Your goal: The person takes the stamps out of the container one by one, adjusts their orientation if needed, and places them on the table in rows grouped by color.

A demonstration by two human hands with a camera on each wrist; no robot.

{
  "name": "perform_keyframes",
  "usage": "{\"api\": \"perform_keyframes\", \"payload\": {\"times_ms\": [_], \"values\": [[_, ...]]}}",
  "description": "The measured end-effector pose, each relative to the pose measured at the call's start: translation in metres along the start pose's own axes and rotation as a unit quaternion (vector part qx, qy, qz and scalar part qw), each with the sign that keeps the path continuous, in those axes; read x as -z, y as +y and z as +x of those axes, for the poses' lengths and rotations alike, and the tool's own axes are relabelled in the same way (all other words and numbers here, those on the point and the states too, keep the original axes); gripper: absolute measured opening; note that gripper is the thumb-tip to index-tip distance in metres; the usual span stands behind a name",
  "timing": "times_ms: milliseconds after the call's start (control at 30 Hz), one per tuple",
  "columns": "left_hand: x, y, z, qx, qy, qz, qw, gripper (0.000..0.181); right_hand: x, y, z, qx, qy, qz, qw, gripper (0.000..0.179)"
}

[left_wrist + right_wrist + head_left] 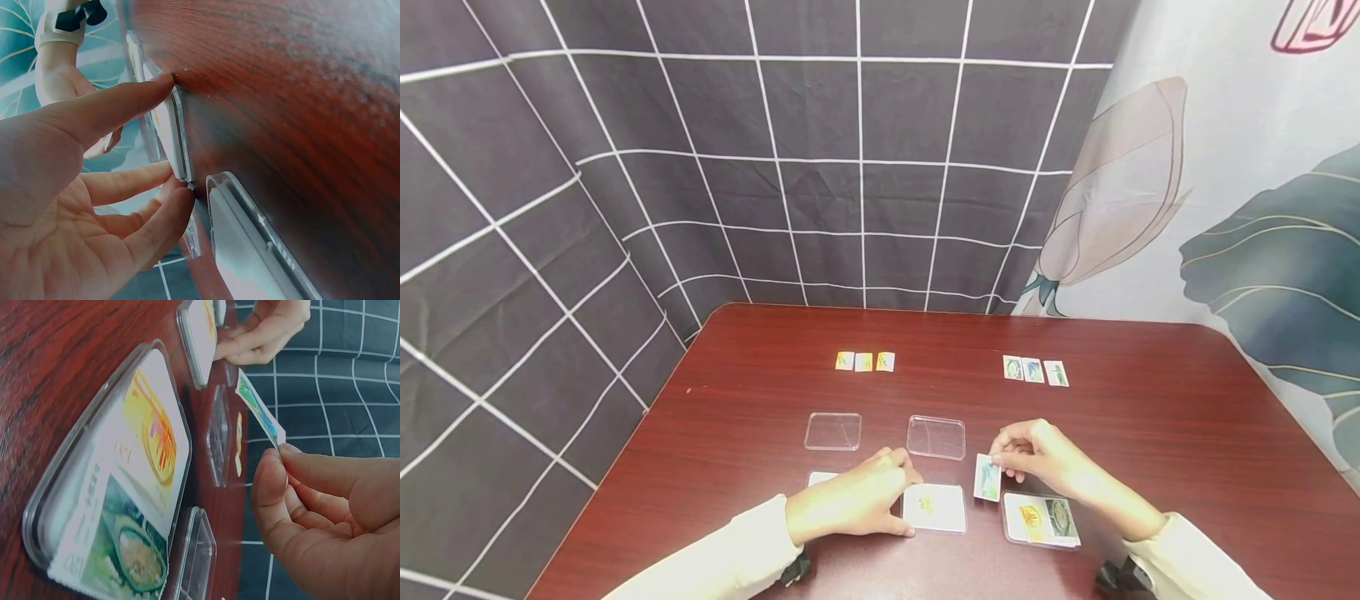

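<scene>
My right hand (1041,454) pinches a blue-green postage stamp (987,479) by its edge between thumb and forefinger, held above the table. Below it lies a clear plastic case (1041,542) with white backing, bearing a yellow stamp (150,431) and a green stamp (134,550) side by side. My left hand (857,496) grips the left side of the middle case (943,521), thumb at the near corner and fingers at the far one. One yellow stamp (926,504) lies on that case's white surface. Partly hidden behind my left hand is another white-filled case (244,250).
Two clear plastic lids, a left one (832,431) and a right one (936,437), lie beyond the cases. Farther back are three yellow stamps (864,362) in a row, and three green-blue stamps (1033,370) to the right. A grid-patterned curtain (812,200) hangs behind the table (737,392).
</scene>
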State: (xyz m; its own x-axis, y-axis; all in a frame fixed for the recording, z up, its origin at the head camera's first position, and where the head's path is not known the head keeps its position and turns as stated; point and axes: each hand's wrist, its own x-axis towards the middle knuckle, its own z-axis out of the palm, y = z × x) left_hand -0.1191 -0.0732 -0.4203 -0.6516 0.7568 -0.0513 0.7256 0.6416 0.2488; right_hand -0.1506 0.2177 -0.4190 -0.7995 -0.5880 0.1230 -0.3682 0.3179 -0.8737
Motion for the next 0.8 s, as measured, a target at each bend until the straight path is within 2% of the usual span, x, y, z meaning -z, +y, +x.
{"api": "perform_keyframes", "payload": {"times_ms": [467, 800], "values": [[0.004, 0.001, -0.001, 0.004, -0.011, -0.004, 0.9999, 0.047, 0.014, 0.007, -0.006, 0.000, 0.023, 0.006, 0.9997, 0.005], [0.005, 0.003, 0.000, 0.002, -0.008, 0.000, 1.0000, 0.045, 0.026, 0.009, -0.009, -0.024, 0.031, 0.007, 0.9992, 0.004]]}}
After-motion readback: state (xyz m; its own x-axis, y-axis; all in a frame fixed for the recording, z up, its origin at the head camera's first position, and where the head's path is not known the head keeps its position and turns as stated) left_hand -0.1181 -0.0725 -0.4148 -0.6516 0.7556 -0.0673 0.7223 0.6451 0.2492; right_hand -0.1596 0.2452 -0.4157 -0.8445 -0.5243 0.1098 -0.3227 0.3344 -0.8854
